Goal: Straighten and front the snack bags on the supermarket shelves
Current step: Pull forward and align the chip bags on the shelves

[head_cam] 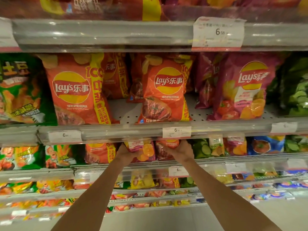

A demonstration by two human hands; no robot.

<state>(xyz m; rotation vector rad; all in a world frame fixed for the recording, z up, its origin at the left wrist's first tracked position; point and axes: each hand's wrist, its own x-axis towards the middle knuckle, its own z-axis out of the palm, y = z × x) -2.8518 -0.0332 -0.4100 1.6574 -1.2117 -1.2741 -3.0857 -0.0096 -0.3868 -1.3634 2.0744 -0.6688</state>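
Note:
On the shelf below the middle one, my left hand grips a purple chip bag by its left side. Beside it, my right hand grips an orange-red chip bag from the right. The tops of both bags are hidden behind the shelf rail. On the middle shelf stand two orange-red Lay's bags at the front, with more of them set back between, and a purple Lay's bag to the right.
Green snack bags stand at the middle shelf's left and dark green ones at its right. Price tags hang on the rails. Lower shelves hold several smaller mixed bags. The perforated shelf floor shows between the front bags.

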